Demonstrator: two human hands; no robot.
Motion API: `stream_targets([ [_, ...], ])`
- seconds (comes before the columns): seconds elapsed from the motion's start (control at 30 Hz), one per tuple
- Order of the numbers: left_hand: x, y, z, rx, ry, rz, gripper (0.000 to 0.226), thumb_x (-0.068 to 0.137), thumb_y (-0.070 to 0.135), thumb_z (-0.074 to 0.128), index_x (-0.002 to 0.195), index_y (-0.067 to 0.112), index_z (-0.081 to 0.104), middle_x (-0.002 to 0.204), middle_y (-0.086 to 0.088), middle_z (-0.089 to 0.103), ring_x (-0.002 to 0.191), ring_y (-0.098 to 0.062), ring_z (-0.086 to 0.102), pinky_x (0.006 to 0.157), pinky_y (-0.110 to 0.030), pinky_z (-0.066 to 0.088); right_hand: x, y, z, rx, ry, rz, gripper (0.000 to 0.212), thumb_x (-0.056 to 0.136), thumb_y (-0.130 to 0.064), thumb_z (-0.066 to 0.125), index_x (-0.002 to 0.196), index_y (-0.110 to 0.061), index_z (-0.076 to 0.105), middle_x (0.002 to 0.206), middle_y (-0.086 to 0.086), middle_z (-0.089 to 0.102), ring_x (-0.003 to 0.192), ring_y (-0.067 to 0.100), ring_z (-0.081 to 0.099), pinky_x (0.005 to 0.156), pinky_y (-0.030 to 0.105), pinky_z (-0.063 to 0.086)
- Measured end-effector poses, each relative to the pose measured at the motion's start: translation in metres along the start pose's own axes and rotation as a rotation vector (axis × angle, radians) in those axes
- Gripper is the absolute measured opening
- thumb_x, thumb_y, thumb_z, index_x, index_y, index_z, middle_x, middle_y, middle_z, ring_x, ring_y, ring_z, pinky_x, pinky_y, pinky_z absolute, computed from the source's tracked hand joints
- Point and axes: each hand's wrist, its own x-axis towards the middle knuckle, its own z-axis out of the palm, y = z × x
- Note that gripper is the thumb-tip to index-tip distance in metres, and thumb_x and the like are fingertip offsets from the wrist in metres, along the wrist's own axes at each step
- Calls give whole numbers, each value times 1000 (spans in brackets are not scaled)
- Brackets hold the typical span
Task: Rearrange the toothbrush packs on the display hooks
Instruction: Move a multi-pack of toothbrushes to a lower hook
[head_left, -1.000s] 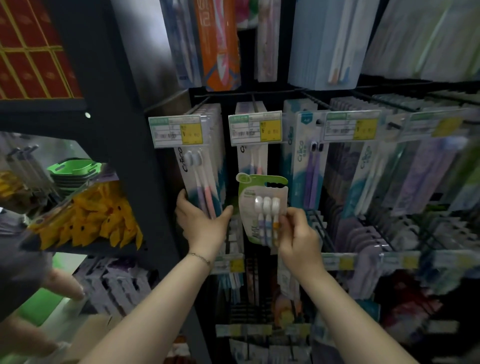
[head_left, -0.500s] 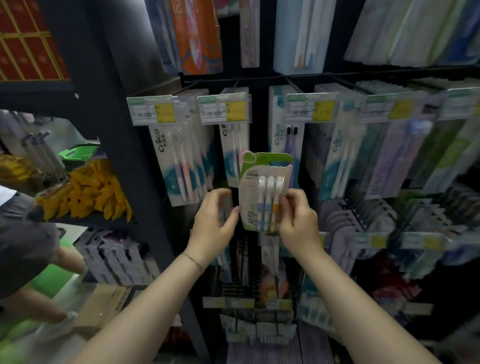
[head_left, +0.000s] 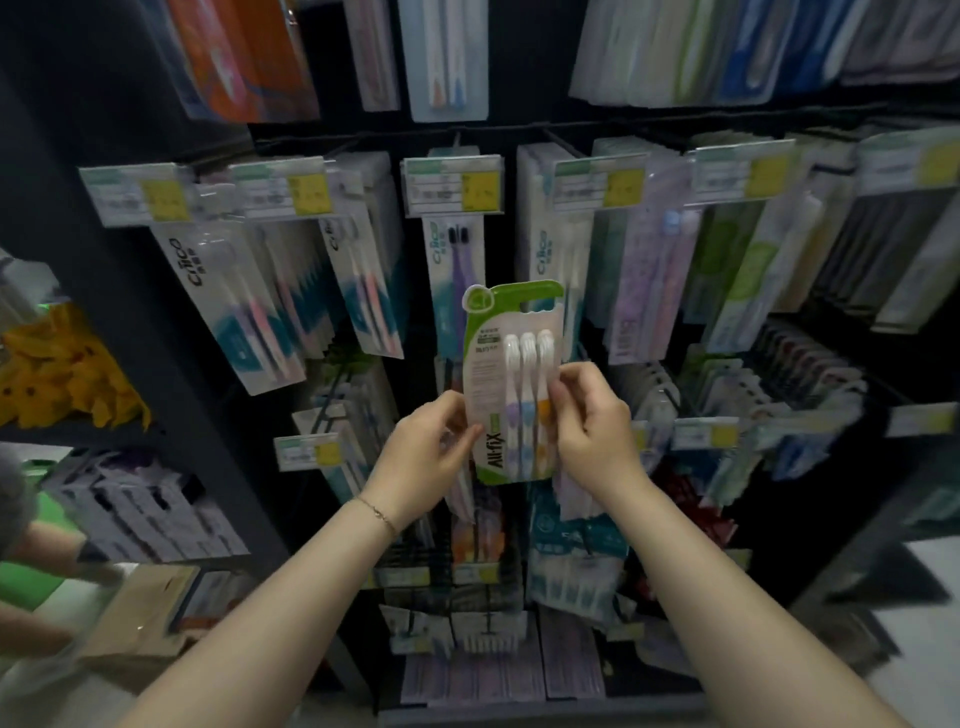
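Green-and-white three-brush pack (head_left: 506, 395) is upright, held in front of the rack's middle column, its top overlapping the lower end of the purple-brush pack (head_left: 457, 270) hanging under a yellow-and-white price tag (head_left: 453, 186). Left hand (head_left: 421, 462): grip closed on the pack's lower left edge, thumb on the front face; right hand (head_left: 592, 431): grip closed on the right edge, fingertips pinching over the brush necks. Rows of hanging toothbrush packs (head_left: 249, 306) on both sides; thin bracelet (head_left: 375, 514) on the left wrist.
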Motion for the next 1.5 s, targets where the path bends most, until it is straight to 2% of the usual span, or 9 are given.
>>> stream_targets([
  [0.1, -2, 10, 22, -1, -60, 18, 17, 94, 27, 57, 105, 15, 61, 97, 6, 65, 89, -6, 61, 78, -28, 53, -11, 18, -22, -23, -10, 43, 11, 100, -16, 45, 95, -12, 53, 70, 2, 58, 60, 20, 54, 57, 43, 45],
  [0.23, -9, 22, 50, -72, -108, 18, 19, 94, 25, 58, 112, 21, 63, 100, 11, 67, 90, 1, 60, 77, -19, 52, -25, 39, -43, -61, -31, 88, 11, 99, -18, 45, 97, -12, 54, 74, 10, 62, 65, 28, 58, 59, 48, 48],
  [0.4, -14, 22, 77, -164, -179, -102, 21, 96, 28, 54, 109, 17, 66, 100, 8, 69, 90, -2, 63, 79, -30, 55, -40, 58, -53, -112, -56, 175, 11, 99, -17, 45, 92, -13, 53, 68, 6, 58, 60, 24, 55, 56, 44, 45],
  [0.6, -29, 4, 92, -250, -264, -198, 22, 97, 28, 52, 118, 24, 60, 107, 11, 69, 96, -4, 65, 84, -36, 56, -59, 78, -39, -122, -105, 294, 15, 100, -18, 45, 87, -12, 51, 66, 6, 56, 60, 25, 55, 58, 45, 45],
  [0.8, -43, -21, 98, -232, -318, -269, 21, 98, 34, 49, 109, 24, 63, 94, 7, 71, 84, -11, 67, 77, -44, 57, -77, 92, -17, -132, -132, 383, 17, 99, -18, 45, 83, -15, 50, 62, 1, 56, 57, 19, 56, 55, 37, 45],
  [1.03, -47, -38, 93, -215, -311, -322, 22, 98, 33, 48, 98, 20, 65, 83, 1, 69, 76, -15, 65, 72, -43, 55, -78, 97, 4, -127, -164, 398, 19, 100, -19, 45, 85, -8, 50, 65, 10, 58, 60, 26, 58, 58, 44, 46],
  [1.23, -51, -56, 80, -181, -289, -348, 24, 98, 34, 49, 91, 16, 64, 81, -3, 69, 73, -16, 65, 70, -43, 55, -75, 94, 25, -133, -200, 378, 22, 100, -20, 45, 79, -27, 47, 66, 6, 58, 62, 23, 59, 60, 44, 48],
  [1.4, -67, -78, 67, -136, -277, -391, 28, 97, 37, 49, 92, 14, 64, 84, -5, 69, 74, -18, 65, 70, -47, 54, -80, 95, 52, -145, -278, 351, 14, 100, -23, 44, 87, -20, 48, 66, 2, 56, 61, 22, 57, 60, 50, 46],
  [1.5, -79, -91, 55, -145, -266, -411, 22, 97, 35, 50, 100, 21, 67, 89, 1, 71, 79, -13, 66, 73, -41, 56, -83, 93, 70, -141, -329, 332, 13, 100, -21, 43, 88, -22, 48, 68, 7, 58, 61, 25, 58, 59, 51, 47],
])
